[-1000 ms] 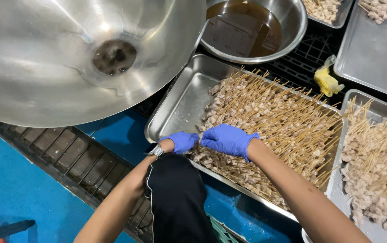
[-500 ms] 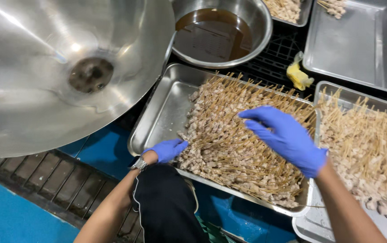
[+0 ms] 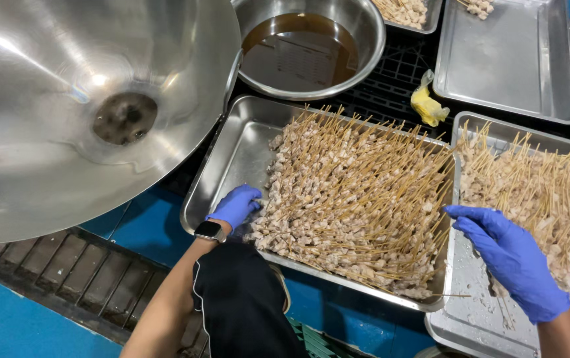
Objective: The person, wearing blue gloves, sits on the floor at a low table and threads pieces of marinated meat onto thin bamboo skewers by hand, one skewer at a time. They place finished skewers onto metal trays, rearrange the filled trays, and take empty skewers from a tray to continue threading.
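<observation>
Blue gloves on both hands. The left hand point(image 3: 235, 207) sits inside the big steel tray point(image 3: 232, 156), fingers curled against the near edge of the heap of meat skewers point(image 3: 354, 199) that fills the tray; whether it actually pinches one, I can't tell. The right hand point(image 3: 510, 262) is out over the second tray point(image 3: 470, 318) to the side, fingers spread and loose, gripping nothing, just beside another pile of skewers point(image 3: 530, 185). Above them, a round bowl of brown liquid point(image 3: 301, 50), and a huge shiny pan point(image 3: 86, 106) tilted at the left.
</observation>
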`<state>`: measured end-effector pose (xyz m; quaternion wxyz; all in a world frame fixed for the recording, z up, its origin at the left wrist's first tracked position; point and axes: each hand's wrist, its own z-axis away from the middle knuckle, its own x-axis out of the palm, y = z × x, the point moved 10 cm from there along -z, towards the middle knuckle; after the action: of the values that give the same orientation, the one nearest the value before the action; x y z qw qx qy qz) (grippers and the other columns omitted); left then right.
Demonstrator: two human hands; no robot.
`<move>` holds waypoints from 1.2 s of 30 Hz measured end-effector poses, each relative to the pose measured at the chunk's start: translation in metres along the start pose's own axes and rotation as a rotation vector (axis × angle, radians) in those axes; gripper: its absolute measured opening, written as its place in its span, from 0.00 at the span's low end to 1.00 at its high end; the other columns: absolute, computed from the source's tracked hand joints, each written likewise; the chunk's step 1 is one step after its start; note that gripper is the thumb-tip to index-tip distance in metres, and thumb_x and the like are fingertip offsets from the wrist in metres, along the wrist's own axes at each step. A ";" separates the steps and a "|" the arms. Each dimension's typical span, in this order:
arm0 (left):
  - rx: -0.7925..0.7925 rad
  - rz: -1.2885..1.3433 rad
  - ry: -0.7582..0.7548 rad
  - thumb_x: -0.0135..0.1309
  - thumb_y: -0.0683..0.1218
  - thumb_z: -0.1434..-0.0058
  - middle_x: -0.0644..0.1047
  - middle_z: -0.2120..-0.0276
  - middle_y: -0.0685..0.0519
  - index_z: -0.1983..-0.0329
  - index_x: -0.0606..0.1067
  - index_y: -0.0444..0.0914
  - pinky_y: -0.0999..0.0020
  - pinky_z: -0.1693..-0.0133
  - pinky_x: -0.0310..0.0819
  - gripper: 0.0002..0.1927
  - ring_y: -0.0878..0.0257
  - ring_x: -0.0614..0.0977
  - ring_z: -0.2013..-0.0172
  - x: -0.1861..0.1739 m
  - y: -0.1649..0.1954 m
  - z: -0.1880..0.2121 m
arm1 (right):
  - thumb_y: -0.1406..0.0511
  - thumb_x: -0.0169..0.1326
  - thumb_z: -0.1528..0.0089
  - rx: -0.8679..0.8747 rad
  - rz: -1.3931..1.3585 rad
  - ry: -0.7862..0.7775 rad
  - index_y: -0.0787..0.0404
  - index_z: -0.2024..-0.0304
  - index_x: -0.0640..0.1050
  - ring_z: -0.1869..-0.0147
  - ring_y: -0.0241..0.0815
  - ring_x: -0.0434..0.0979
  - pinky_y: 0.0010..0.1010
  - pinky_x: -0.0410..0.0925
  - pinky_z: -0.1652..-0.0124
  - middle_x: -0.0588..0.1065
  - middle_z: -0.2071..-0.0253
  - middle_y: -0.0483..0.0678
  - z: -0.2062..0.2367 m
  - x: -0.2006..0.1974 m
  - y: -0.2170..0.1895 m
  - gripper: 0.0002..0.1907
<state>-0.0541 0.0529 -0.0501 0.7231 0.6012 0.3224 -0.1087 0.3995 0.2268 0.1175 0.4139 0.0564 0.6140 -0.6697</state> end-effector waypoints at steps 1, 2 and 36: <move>0.187 -0.257 -0.018 0.56 0.45 0.37 0.79 0.59 0.42 0.52 0.77 0.40 0.54 0.55 0.76 0.10 0.44 0.80 0.57 0.005 0.018 0.002 | 0.60 0.52 0.33 0.012 -0.030 0.001 0.56 0.42 0.81 0.60 0.36 0.71 0.28 0.66 0.59 0.79 0.59 0.46 0.001 -0.001 0.010 0.19; 0.114 -0.193 -0.059 0.52 0.43 0.36 0.80 0.61 0.41 0.52 0.77 0.40 0.55 0.56 0.77 0.10 0.43 0.81 0.59 0.010 0.011 0.002 | 0.60 0.51 0.33 0.025 -0.063 0.004 0.57 0.42 0.81 0.58 0.35 0.73 0.27 0.67 0.57 0.80 0.58 0.46 0.002 -0.003 0.019 0.19; -0.121 0.340 -0.058 0.56 0.34 0.41 0.82 0.60 0.50 0.48 0.78 0.36 0.70 0.57 0.80 0.17 0.65 0.83 0.60 0.024 0.006 0.007 | 0.57 0.58 0.41 0.449 0.564 0.005 0.60 0.58 0.86 0.58 0.51 0.84 0.41 0.76 0.56 0.83 0.64 0.53 0.044 -0.065 0.333 0.16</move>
<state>-0.0294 0.0532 -0.0592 0.7748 0.5991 0.2011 0.0177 0.6686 0.2523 -0.0922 0.5584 0.3146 0.4130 -0.6471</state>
